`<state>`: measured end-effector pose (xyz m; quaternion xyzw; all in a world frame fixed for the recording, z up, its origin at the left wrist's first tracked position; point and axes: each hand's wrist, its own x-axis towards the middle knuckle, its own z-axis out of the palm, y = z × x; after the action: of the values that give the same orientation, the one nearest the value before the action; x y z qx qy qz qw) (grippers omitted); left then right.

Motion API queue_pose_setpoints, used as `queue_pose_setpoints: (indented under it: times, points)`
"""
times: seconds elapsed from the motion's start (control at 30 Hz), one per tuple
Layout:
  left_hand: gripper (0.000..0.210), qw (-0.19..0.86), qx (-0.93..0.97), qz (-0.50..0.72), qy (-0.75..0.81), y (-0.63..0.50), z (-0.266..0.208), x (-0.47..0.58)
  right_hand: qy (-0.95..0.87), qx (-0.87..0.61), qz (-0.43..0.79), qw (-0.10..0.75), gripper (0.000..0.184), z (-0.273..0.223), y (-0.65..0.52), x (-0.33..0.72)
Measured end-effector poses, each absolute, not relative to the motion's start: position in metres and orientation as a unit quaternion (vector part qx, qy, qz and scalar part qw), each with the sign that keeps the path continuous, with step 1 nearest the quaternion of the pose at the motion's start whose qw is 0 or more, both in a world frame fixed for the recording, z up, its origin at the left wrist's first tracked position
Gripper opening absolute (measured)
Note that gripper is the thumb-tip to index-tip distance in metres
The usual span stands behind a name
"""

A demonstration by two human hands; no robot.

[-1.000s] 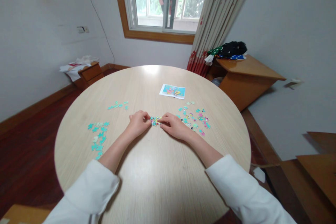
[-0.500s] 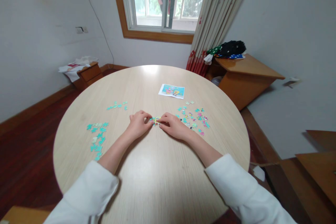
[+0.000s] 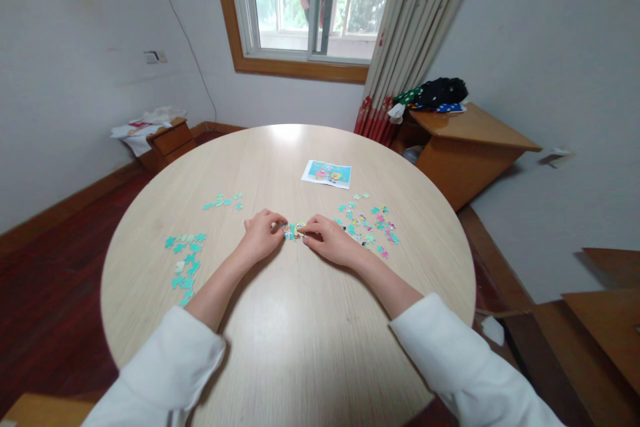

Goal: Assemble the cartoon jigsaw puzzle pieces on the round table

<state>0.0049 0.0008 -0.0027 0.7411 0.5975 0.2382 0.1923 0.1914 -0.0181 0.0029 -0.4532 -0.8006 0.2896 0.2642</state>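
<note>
A small cluster of joined jigsaw puzzle pieces [image 3: 295,231], yellow, teal and white, lies flat near the middle of the table. My left hand [image 3: 263,235] is closed at its left edge, thumb and fingertips pinched on a piece there. From the other side, my right hand [image 3: 327,240] grips the cluster's right edge between thumb and fingers, partly covering it. Loose pieces in pink, teal and yellow [image 3: 389,227] are spread just right of my right hand. Beyond the hands lies a printed picture sheet [image 3: 327,175] with cartoon figures on teal.
Teal and pale pieces [image 3: 189,267] lie in a column on the left of the round table [image 3: 300,347], with a smaller group [image 3: 223,201] farther back. A wooden cabinet [image 3: 465,147] with cloths on it stands behind right, beside the curtain [image 3: 405,40].
My left hand has shifted slightly left, and more of the joined pieces shows between the hands. My right hand stays almost where it was.
</note>
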Motion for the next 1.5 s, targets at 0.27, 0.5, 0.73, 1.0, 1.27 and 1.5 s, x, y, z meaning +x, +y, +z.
queue_pose_setpoints:
  times: [0.27, 0.5, 0.73, 1.0, 1.27, 1.5]
  points:
    - [0.017, 0.218, 0.738, 0.239, 0.593, 0.0013, -0.0038, 0.006, -0.804, -0.449, 0.288, 0.263, 0.021, 0.0049, -0.0195, 0.1913]
    - [0.018, 0.221, 0.737, 0.238, 0.593, 0.0021, -0.0034, 0.0069, -0.808, -0.449, 0.284, 0.255, 0.021, 0.0058, -0.0191, 0.1921]
    - [0.014, 0.216, 0.734, 0.241, 0.597, 0.0017, -0.0048, 0.0082, -0.804, -0.449, 0.289, 0.261, 0.021, 0.0047, -0.0188, 0.1918]
    - [0.014, 0.209, 0.722, 0.267, 0.603, 0.001, -0.0052, 0.0097, -0.802, -0.447, 0.292, 0.267, 0.021, 0.004, -0.0187, 0.1922]
    - [0.027, 0.172, 0.74, 0.27, 0.591, 0.0006, 0.0007, 0.0059, -0.806, -0.447, 0.287, 0.263, 0.021, 0.0034, -0.0182, 0.1918]
    - [0.03, 0.162, 0.769, 0.227, 0.576, 0.0004, -0.0005, 0.0054, -0.808, -0.448, 0.285, 0.256, 0.022, 0.0068, -0.0197, 0.1913]
